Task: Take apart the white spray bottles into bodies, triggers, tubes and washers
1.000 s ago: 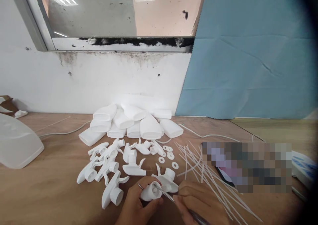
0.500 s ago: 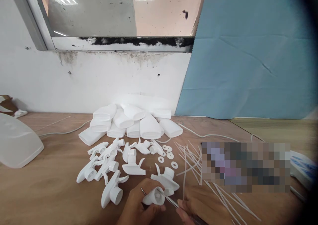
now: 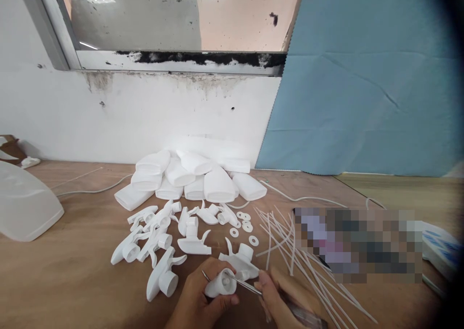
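My left hand [image 3: 197,292], wearing a ring, is closed around a white trigger spray head [image 3: 216,286], its round collar opening turned toward the right. In my right hand [image 3: 277,297] is a slim tool with a shiny metal shaft [image 3: 249,287]; its tip is at the collar opening, and the end behind my hand looks partly clear. How deep the tip reaches cannot be made out. Just beyond my hands lies another white spray head [image 3: 239,260]. Several more spray heads [image 3: 162,278] are scattered to the left.
White bottles [image 3: 219,186] are piled against the wall. Flat white washers [image 3: 253,241] and thin white tubes [image 3: 290,244] lie right of the spray heads. A large translucent bottle [image 3: 29,203] is at far left. A blurred-out item [image 3: 362,246] and a blue cloth [image 3: 355,87] are on the right.
My right hand has shifted slightly and turned, with more of its fingers showing. The spray head in my left hand has moved a little left and up. The view has shifted slightly.
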Available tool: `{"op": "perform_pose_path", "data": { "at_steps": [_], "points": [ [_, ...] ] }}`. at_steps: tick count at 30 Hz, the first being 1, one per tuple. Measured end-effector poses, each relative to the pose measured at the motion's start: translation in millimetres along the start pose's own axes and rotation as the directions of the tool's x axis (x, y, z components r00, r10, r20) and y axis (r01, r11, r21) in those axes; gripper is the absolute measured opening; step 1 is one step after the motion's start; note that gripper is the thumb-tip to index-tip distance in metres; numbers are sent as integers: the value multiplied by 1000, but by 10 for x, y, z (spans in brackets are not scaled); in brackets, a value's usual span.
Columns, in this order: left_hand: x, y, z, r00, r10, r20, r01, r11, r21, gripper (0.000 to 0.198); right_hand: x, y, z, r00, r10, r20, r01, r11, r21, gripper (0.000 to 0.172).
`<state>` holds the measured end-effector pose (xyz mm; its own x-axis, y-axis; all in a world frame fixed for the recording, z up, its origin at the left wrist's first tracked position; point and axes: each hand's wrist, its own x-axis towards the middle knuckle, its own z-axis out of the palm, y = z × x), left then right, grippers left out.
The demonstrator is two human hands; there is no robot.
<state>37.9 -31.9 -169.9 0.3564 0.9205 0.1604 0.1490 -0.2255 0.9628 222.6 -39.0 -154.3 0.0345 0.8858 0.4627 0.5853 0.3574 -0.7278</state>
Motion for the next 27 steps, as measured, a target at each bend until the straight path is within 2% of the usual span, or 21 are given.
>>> {"op": "perform_pose_path", "data": {
  "at_steps": [2, 5, 11, 13, 18, 21, 23, 25, 27],
  "points": [
    [5, 7, -5, 1000, 2, 10, -1, 1000, -8, 33, 38, -31, -12, 995, 83, 46, -86, 995, 48, 48],
    [18, 20, -8, 999, 15, 37, -14, 1000, -24, 35, 140, -24, -56, 957, 199, 210, -235, 957, 168, 48],
    [32, 30, 6, 989, 78, 127, -76, 997, -22, 30, 298, 103, -72, 873, 308, 378, -452, 801, 392, 47],
    [41, 34, 4, 984, 108, 141, -107, 994, -14, 28, 319, 108, -69, 852, 302, 427, -480, 777, 407, 47],
    [59, 38, -3, 975, 145, 169, -137, 989, -54, 29, 334, 67, -83, 831, 240, 502, -467, 792, 393, 50],
    [47, 18, 8, 967, 103, 233, -78, 991, -111, 28, 333, 86, -47, 790, 294, 538, -564, 694, 448, 48],
    [37, -2, 18, 965, 21, 261, 41, 973, -229, 32, 330, 98, -4, 767, 346, 541, -627, 587, 513, 46],
    [34, -19, 23, 962, -53, 270, 162, 901, -403, 36, 324, 89, 34, 750, 339, 568, -655, 500, 567, 42],
    [39, -27, 20, 956, -67, 285, 215, 819, -532, 38, 310, 59, 54, 719, 288, 632, -686, 436, 582, 38]
  ]
}}
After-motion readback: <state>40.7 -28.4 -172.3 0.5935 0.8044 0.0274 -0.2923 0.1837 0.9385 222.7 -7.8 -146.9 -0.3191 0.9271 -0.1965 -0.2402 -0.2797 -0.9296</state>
